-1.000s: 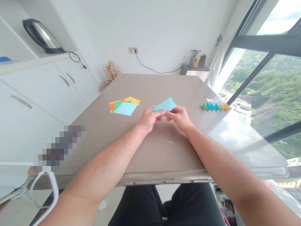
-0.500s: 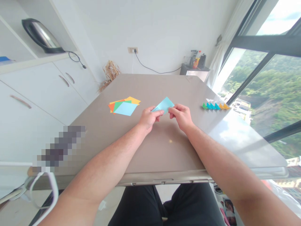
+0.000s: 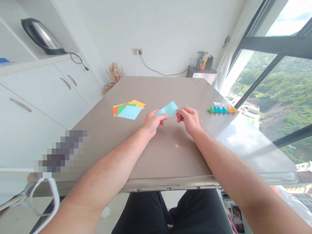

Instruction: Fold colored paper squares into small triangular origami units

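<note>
A light blue sheet of paper (image 3: 171,108), with a fold along it, is held up over the middle of the table. My left hand (image 3: 153,123) is closed on its lower left part, thumb lying on top. At the right edge, my right hand (image 3: 189,117) pinches the sheet between thumb and fingers. To the left lies a fanned pile of coloured paper sheets (image 3: 130,112), light blue on top, with green, orange and yellow under it. A row of small folded paper pieces (image 3: 222,110) in green, blue and yellow stands at the right.
The brown-grey table (image 3: 156,152) has its front edge close to my lap. A pixelated dark object (image 3: 63,152) with a white cable is at the left edge. An electric kettle (image 3: 44,36) stands on the shelf. A window (image 3: 273,84) is on the right.
My right hand has shifted slightly right to the edge of the light blue paper, whose visible shape is now narrower. My left hand has moved slightly left.
</note>
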Demonstrator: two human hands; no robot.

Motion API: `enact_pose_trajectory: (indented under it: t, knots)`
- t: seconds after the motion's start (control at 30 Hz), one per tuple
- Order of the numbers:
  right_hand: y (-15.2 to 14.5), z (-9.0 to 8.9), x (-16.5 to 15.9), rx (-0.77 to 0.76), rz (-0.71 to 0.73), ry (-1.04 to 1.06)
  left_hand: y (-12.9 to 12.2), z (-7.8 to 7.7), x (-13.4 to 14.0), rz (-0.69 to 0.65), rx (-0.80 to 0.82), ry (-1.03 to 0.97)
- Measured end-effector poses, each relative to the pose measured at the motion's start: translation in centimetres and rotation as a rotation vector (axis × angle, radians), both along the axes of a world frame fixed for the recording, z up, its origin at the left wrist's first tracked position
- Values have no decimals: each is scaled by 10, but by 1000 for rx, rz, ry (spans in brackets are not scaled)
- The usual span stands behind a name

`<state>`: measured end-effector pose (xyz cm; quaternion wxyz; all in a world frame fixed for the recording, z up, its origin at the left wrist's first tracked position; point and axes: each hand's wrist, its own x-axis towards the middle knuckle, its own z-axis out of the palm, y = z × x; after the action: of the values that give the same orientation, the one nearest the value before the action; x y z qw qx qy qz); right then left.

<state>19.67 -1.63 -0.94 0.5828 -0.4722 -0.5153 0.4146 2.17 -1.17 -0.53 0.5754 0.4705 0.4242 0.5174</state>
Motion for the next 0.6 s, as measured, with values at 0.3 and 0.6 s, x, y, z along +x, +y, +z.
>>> enact_pose_trajectory:
  t: [0.3, 0.6]
  knots:
    - [-5, 4, -1, 7, 109, -121, 8, 2, -4, 93, -26, -196]
    - [-8, 5, 4, 102, 350, -94, 21, 0, -16, 49, -81, -191]
